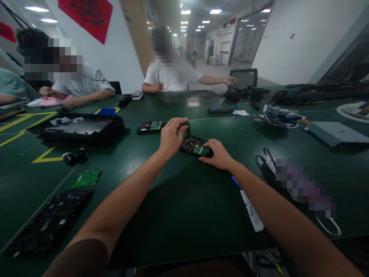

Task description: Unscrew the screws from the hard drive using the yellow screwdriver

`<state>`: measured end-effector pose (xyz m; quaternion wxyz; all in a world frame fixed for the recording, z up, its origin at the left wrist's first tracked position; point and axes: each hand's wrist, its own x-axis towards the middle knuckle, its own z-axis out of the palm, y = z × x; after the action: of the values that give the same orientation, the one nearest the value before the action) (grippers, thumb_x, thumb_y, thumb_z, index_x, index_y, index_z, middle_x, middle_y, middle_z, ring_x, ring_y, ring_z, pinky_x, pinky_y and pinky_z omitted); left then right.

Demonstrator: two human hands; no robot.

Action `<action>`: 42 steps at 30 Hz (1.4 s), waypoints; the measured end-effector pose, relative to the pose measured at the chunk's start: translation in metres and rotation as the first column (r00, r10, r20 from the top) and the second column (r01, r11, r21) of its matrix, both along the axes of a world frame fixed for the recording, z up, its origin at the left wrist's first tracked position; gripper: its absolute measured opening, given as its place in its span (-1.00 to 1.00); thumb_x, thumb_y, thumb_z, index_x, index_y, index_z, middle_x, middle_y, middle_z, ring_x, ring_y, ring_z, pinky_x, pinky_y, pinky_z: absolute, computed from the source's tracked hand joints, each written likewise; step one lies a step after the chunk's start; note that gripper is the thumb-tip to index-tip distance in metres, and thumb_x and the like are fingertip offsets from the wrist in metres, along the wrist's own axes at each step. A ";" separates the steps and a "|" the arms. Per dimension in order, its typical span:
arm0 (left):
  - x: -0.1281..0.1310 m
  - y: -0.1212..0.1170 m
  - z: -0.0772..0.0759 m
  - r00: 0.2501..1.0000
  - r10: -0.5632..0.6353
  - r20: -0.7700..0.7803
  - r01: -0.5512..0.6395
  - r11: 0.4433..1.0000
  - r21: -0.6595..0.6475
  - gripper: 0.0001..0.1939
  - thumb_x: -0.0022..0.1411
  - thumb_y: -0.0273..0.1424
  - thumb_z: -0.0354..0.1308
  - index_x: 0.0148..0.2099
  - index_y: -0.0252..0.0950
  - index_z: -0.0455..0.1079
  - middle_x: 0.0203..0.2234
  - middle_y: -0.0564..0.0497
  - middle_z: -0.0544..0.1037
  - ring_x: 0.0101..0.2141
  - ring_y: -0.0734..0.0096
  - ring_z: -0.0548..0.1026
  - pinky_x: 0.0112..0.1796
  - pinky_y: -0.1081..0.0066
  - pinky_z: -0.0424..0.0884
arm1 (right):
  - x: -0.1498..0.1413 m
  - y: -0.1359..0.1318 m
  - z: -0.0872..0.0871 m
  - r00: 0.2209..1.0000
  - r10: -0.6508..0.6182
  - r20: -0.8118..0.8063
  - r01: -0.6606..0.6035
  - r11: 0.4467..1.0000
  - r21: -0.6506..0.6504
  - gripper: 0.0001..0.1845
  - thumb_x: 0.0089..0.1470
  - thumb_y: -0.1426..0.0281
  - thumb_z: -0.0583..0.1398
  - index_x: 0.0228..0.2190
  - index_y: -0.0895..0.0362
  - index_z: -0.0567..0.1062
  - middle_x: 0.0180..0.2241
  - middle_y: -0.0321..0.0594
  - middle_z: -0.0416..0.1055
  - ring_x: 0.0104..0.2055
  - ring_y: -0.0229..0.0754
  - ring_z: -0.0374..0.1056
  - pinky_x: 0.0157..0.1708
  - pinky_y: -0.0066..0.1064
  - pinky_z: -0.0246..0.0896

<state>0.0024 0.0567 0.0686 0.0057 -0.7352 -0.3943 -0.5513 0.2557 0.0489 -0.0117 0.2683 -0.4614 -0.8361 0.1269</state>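
A hard disk drive (190, 145), black with a green circuit board on its right part, lies on the green table in front of me. My right hand (218, 154) grips its right end, fingers on the board side and thumb along the near edge. Over the drive's left end, my left hand (172, 139) is raised with its fingers curled toward the thumb. Something dark shows under those fingertips, too unclear to name. Just beyond my left hand rests a second drive (150, 126) with a green board facing up.
On the left are a black tray (77, 125), a loose green circuit board (86, 179) and a black panel (52, 221). To the right lie a dark-handled tool (220, 110), bundled cables (281, 116), a silver box (338, 133) and a white-blue packet (251, 211). People sit across the table.
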 end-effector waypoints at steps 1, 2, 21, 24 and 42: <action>0.000 0.001 -0.002 1.000 -0.002 0.009 0.002 1.000 -0.014 -0.79 0.34 -0.46 0.22 0.02 -0.23 0.48 -0.13 -0.06 0.62 -0.15 0.30 0.61 -0.09 0.23 0.58 | 0.000 0.000 0.000 1.000 0.000 -0.001 0.000 1.000 0.001 -0.32 0.01 -0.07 0.37 0.07 0.00 0.45 0.18 -0.03 0.26 0.26 0.18 0.18 0.23 0.12 0.17; 0.001 0.001 -0.004 1.000 -0.007 0.026 0.008 0.999 -0.033 -0.79 0.34 -0.43 0.24 0.02 -0.23 0.47 -0.15 -0.06 0.63 -0.16 0.30 0.63 -0.08 0.23 0.58 | 0.000 0.000 -0.001 1.000 -0.002 -0.001 0.002 1.000 -0.001 -0.32 0.01 -0.07 0.36 0.07 0.00 0.45 0.18 -0.03 0.26 0.27 0.19 0.18 0.23 0.13 0.17; 0.003 -0.002 -0.002 0.999 -0.015 -0.029 0.015 1.000 0.001 -0.71 0.36 -0.50 0.16 0.09 -0.16 0.47 -0.08 -0.08 0.52 -0.14 0.33 0.56 -0.09 0.22 0.58 | 0.000 -0.002 0.001 1.000 -0.020 -0.002 0.020 1.000 -0.020 -0.28 -0.02 -0.06 0.39 0.08 0.01 0.44 0.22 -0.01 0.24 0.26 0.19 0.18 0.22 0.13 0.16; 0.006 -0.003 -0.002 0.999 -0.042 -0.008 0.042 0.999 -0.010 -0.72 0.33 -0.45 0.23 0.08 -0.20 0.45 -0.09 -0.07 0.57 -0.14 0.31 0.59 -0.06 0.20 0.59 | 0.000 -0.002 0.001 1.000 -0.019 -0.001 0.019 1.000 -0.007 -0.29 -0.03 -0.06 0.39 0.07 0.00 0.45 0.20 -0.03 0.26 0.25 0.16 0.20 0.21 0.10 0.18; 0.003 -0.008 0.010 0.997 -0.040 -0.072 0.041 0.999 0.009 -0.76 0.35 -0.49 0.17 0.02 -0.18 0.51 -0.09 -0.07 0.54 -0.07 0.27 0.55 -0.05 0.20 0.56 | 0.000 -0.001 -0.001 1.000 -0.017 0.011 0.017 1.000 0.004 -0.28 -0.01 -0.07 0.38 0.08 0.03 0.44 0.21 -0.01 0.25 0.29 0.16 0.17 0.24 0.09 0.15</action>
<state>0.0051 0.0489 0.0790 0.0124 -0.7624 -0.3759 -0.5266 0.2556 0.0475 -0.0123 0.2657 -0.4689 -0.8337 0.1204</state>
